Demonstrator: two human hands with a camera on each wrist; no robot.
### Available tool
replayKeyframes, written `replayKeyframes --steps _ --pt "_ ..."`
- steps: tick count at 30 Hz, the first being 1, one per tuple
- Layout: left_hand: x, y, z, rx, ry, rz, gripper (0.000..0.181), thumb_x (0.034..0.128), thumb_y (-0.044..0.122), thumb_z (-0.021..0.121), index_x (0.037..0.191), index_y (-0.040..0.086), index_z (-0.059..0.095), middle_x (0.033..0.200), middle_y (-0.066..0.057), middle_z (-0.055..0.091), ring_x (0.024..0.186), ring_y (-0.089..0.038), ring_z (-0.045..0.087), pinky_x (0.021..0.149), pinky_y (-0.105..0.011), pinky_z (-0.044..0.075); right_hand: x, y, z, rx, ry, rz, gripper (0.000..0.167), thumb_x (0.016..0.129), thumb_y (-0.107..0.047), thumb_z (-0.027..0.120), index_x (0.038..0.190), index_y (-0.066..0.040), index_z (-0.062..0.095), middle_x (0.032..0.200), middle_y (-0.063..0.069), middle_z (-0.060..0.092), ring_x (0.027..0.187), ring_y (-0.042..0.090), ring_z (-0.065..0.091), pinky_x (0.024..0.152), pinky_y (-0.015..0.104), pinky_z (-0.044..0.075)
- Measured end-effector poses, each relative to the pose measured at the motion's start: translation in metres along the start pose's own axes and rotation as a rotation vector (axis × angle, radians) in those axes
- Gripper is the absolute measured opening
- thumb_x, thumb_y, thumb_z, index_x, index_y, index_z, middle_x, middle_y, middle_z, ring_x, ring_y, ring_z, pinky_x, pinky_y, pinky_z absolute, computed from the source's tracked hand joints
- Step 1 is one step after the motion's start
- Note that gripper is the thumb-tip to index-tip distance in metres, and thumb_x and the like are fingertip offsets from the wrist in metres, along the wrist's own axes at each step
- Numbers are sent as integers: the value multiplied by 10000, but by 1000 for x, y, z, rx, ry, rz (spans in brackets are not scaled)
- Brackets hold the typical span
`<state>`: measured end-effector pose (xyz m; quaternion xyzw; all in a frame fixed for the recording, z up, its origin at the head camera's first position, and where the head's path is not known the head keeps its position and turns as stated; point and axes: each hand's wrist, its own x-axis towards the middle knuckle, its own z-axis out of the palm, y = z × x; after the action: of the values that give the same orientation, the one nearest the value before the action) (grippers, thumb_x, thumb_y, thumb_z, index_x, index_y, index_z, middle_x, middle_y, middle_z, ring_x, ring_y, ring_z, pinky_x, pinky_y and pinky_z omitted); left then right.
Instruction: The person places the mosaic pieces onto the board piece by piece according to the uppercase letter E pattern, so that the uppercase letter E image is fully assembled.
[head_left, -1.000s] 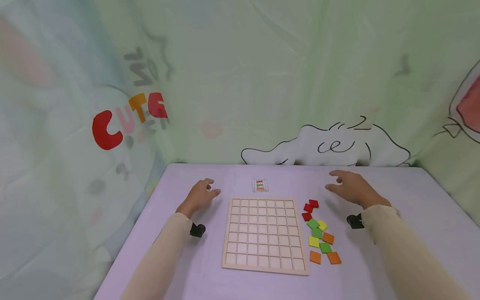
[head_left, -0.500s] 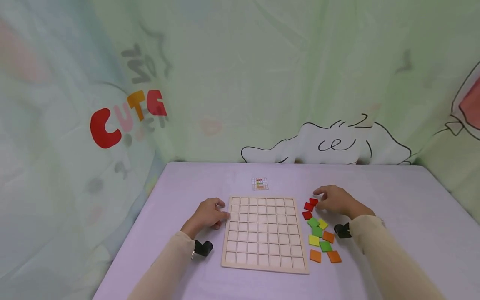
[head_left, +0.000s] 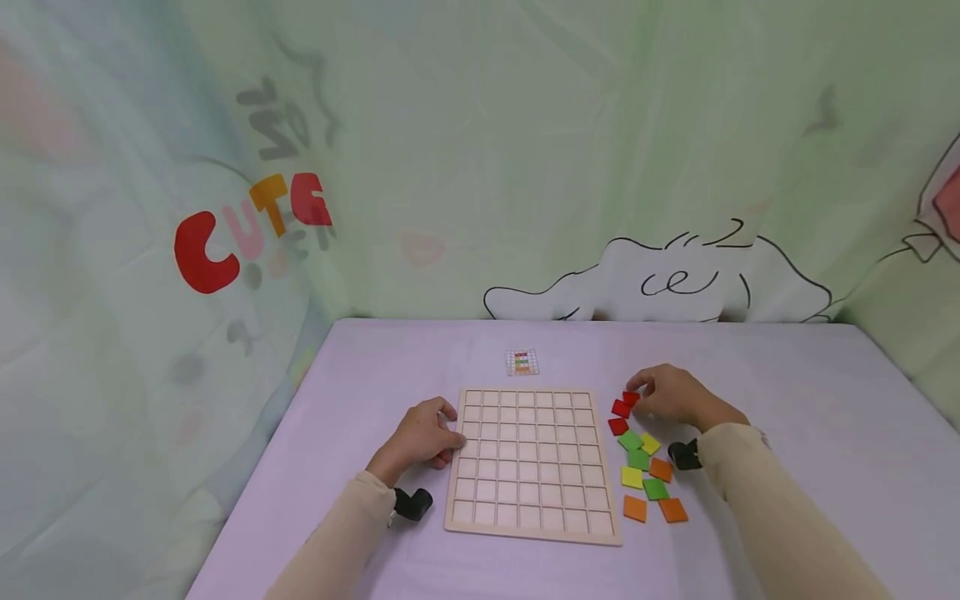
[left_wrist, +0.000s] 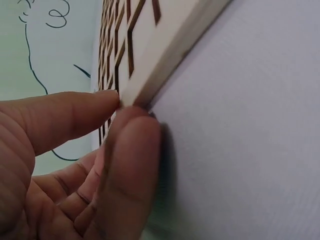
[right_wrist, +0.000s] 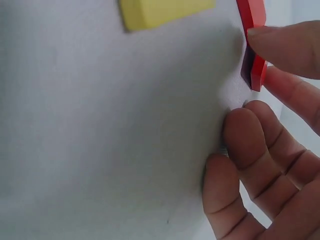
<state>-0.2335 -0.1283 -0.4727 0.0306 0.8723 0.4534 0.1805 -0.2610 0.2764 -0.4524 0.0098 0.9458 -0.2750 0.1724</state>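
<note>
A pale wooden grid board [head_left: 532, 536] lies flat on the table, its square cells bare. My left hand [head_left: 422, 433] pinches the board's left edge; in the left wrist view the thumb [left_wrist: 85, 112] is on the rim and a finger against the side. Beyond the board's right side, my right hand [head_left: 675, 396] pinches the farthest red square tile [right_wrist: 258, 72] between thumb and index finger, the other fingertips resting on the table. Two more red tiles [head_left: 620, 408] lie just beside it. Part of the pinched tile is hidden by the fingers.
Green tiles [head_left: 639, 460], yellow tiles [head_left: 632, 477] and orange tiles [head_left: 672, 510] lie scattered along the board's right side, some overlapping. Behind the board lies a small printed card [head_left: 522, 362] with a coloured grid. A printed curtain [head_left: 450, 167] hangs behind the table.
Both hands have come down and inward. The left hand has reached the board's left edge and taken hold of it; the right has moved left to the red tiles and pinched one.
</note>
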Motion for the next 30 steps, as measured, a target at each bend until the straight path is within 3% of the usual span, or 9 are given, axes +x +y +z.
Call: replayKeyframes --steps 12,19,30 --pt "1 -1 8 -19 47 17 351 881 5 767 1182 -6 586 816 -109 633 558 -145 642 497 -280 607 3 4 3 -12 33 -30 320 863 -115 820 1136 6 707 1034 183 641 981 348 562 810 420 621" --pt "0 -4 10 -28 70 7 349 873 -9 748 1180 0 582 804 -112 624 534 -139 629 487 -269 599 -1 4 5 48 88 -2 361 888 -212 804 1148 10 688 1044 162 659 974 333 556 788 391 599" --pt "-2 -7 11 -55 73 22 356 864 4 749 1181 4 588 834 -111 608 551 -142 643 498 -287 612 -4 -30 16 69 149 -135 356 892 -255 794 1140 -10 722 991 110 700 917 279 590 726 307 576"
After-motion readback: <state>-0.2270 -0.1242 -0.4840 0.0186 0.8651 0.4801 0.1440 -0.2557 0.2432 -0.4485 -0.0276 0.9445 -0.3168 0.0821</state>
